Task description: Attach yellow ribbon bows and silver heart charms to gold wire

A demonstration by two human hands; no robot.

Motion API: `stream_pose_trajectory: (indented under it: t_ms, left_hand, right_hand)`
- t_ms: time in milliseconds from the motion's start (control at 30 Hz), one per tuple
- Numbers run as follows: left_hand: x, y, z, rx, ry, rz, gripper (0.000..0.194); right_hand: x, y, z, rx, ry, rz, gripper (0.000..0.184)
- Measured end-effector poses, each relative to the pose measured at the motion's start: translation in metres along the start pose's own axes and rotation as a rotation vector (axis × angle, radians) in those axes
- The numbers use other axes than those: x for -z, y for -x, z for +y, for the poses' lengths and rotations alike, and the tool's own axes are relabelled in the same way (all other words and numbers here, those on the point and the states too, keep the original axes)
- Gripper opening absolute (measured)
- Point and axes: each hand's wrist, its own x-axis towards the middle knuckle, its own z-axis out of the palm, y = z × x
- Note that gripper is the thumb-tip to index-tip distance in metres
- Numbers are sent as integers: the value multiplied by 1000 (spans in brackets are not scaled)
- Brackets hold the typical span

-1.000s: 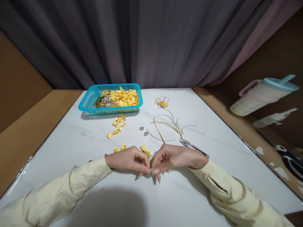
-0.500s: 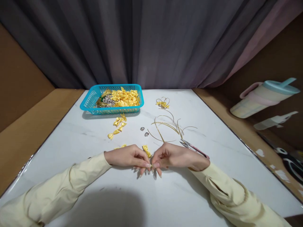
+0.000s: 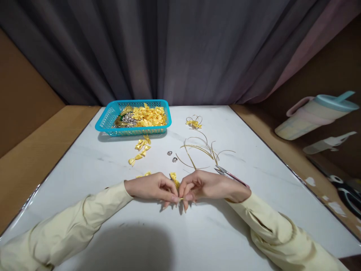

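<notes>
My left hand (image 3: 153, 187) and my right hand (image 3: 207, 185) meet fingertip to fingertip low over the white table (image 3: 197, 233). Both are closed in a pinch on one small gold piece (image 3: 181, 198), probably thin gold cord, that shows between the fingertips. A yellow ribbon bow (image 3: 174, 178) lies just behind the fingers, touching or nearly touching them. Another yellow bow (image 3: 143, 174) peeks out behind my left hand. Loose gold cords (image 3: 199, 150) curve on the table beyond my right hand.
A turquoise basket (image 3: 107, 122) at the back holds many yellow bows and silver pieces. Several bows (image 3: 140, 149) lie in front of it, two small silver beads (image 3: 172, 156) nearby. Small snips (image 3: 229, 175) lie behind my right wrist. A bow with cord loops (image 3: 193, 122) sits farther back. A pastel jug (image 3: 316, 114) lies at right.
Both hands stay together and have drawn slightly back from me toward the bow; the fingertips keep working the small gold piece. Nothing else on the table has moved.
</notes>
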Motion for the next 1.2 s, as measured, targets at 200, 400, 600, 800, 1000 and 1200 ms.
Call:
stream_pose_trajectory:
  t_ms: [200,400,600,800,1000,1200]
  left_hand:
    - [-1,0,-2,4,44,2,29]
    - [0,-1,-2,-7,42,8,29]
    - [-1,0,-3,-12,1,12,24]
    - [-1,4,8,-52,21,-15,24]
    - [2,10,21,-37,-139,51,22]
    - [-4,11,20,-67,-294,102,21]
  right_hand:
    - [-1,-4,4,50,-42,-14,4]
    - [1,-4,7,40,27,-19,17]
    - [-3,-3,5,62,177,47,20]
    - [-8,-2,2,50,247,134,17]
    - [-9,0,-2,45,251,189,18]
    - [-8,0,2,53,220,184,17]
